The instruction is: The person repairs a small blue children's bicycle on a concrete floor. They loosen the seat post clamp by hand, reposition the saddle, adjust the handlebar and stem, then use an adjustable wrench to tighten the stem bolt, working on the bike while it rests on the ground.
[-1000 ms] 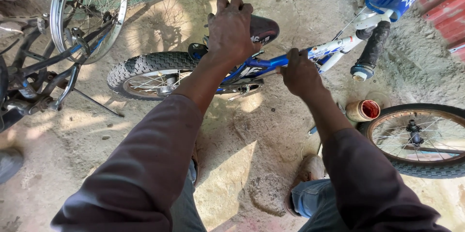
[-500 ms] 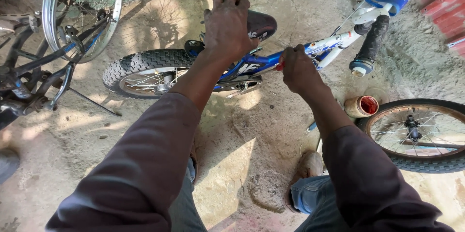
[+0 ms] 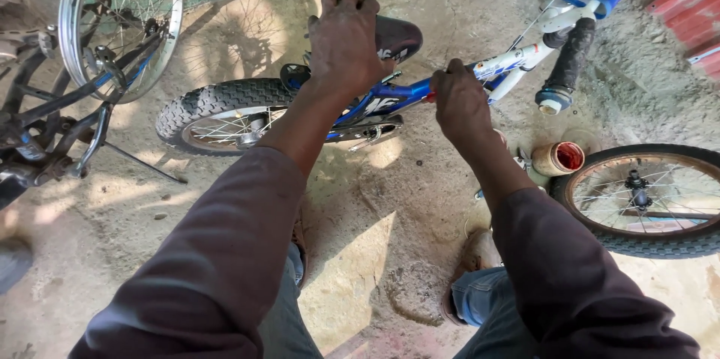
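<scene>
A small blue and white bicycle (image 3: 517, 59) stands across the view below me. My left hand (image 3: 346, 40) is clamped over its dark saddle (image 3: 397, 35). My right hand (image 3: 459, 100) grips the blue top tube (image 3: 401, 91) just ahead of the saddle. The knobby rear tyre (image 3: 217, 100) sits to the left of my left arm. A black handlebar grip (image 3: 566, 66) hangs at the upper right. Both my arms wear dark maroon sleeves.
A loose wheel with a black tyre (image 3: 645, 194) lies on the dirt at the right. A small open tin with red contents (image 3: 559, 158) sits beside it. Another bicycle with a bare silver rim (image 3: 120, 21) leans at the upper left. My shoe (image 3: 476, 254) rests on the sandy ground.
The view has shifted slightly; the bicycle and both hands stay in the same grip, with the right hand a little nearer the saddle.
</scene>
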